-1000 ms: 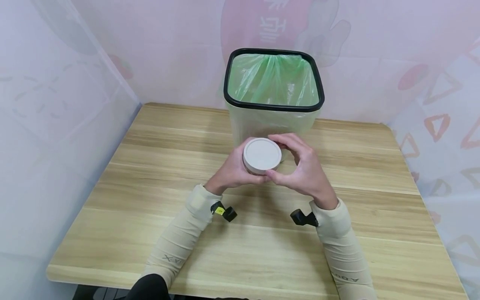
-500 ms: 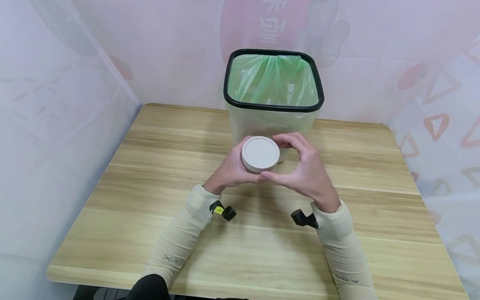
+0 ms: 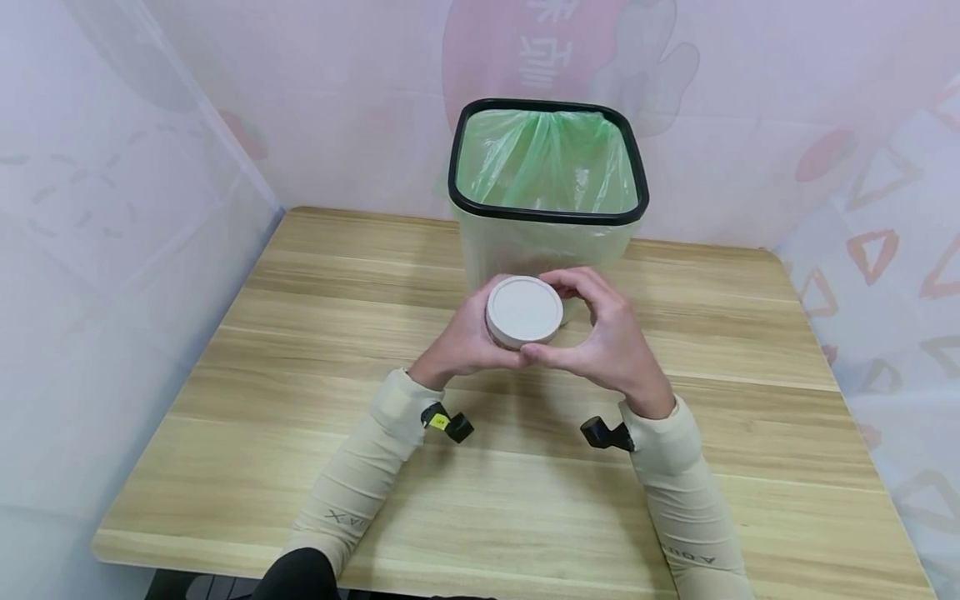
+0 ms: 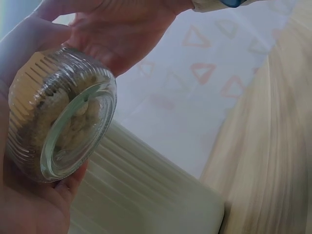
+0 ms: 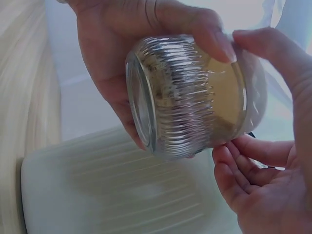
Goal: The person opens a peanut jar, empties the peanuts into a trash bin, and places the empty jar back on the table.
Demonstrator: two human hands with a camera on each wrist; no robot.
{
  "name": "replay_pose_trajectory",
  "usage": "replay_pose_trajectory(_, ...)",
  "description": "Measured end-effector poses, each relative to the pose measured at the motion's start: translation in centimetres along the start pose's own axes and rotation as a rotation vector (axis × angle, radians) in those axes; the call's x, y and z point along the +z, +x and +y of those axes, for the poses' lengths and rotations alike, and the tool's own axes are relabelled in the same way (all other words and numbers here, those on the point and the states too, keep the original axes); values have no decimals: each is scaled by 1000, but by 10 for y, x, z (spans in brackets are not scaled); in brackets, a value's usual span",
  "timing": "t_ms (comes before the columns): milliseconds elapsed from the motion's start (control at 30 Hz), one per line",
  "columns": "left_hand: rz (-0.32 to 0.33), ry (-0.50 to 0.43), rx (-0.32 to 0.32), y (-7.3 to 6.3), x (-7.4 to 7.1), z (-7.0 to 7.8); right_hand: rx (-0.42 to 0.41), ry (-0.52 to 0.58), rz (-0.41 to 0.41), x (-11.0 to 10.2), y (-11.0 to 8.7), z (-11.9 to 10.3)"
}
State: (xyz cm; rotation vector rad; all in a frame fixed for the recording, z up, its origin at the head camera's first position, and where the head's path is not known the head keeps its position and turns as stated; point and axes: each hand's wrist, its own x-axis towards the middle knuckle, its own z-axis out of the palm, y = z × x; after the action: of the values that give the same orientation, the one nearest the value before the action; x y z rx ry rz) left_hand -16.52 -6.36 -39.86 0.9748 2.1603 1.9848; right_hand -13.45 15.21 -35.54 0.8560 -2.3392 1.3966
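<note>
A ribbed glass jar (image 5: 178, 97) with a pale lid (image 3: 524, 308) is held above the table, in front of the bin. Pale brown lumpy contents (image 4: 78, 124) show through its glass, though their kind is unclear. My left hand (image 3: 471, 337) grips the jar's body from the left, thumb and fingers curled round it. From the right, my right hand (image 3: 607, 333) has its thumb (image 5: 273, 46) on one edge of the lid and its fingertips at the opposite edge. The lid looks seated on the jar.
A translucent bin (image 3: 540, 242) with a black rim and green liner (image 3: 543, 162) stands at the back of the wooden table (image 3: 337, 333), right behind the hands. Printed cloth walls (image 3: 360, 125) enclose the back and both sides.
The right thumb has slid slightly left along the lid's near edge. Jar and hands shifted a little left, then back. Both hands keep their hold.
</note>
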Motion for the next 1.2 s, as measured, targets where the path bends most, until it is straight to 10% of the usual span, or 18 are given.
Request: replay_pose_trajectory(1200, -5, 2, -16, 0, 3, -3, 49, -107, -7, 8, -2, -4)
